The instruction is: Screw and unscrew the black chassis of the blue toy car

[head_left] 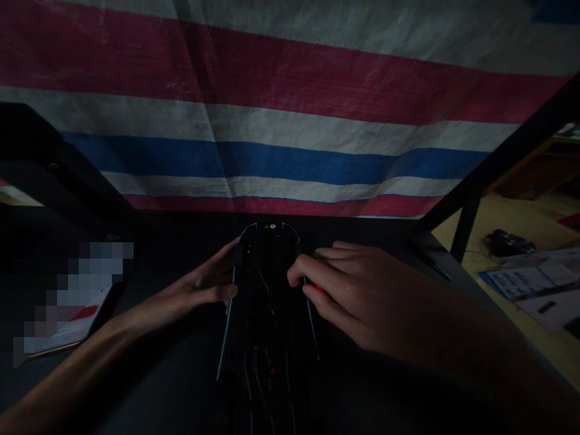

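Observation:
A long black device casing (267,290), with light-blue side edges and thin wires running along its inside, lies in front of me on the dark table. At its far left side, my left hand (206,281) grips the edge, thumb on the rim and fingers partly hidden behind it. On the opposite edge is my right hand (348,293), its thumb and index finger curled in a near pinch. A small red piece (319,287) shows between those fingers; dimness hides its kind. Another tiny red spot (272,371) sits among the wires nearer me.
A striped tarp (290,121) hangs behind the table, between black frame bars (502,154). To the left lies a flat device (86,326), its screen blurred into blocks. A slim dark tool (437,266) rests on the right. Beyond, papers (530,281) lie lower down.

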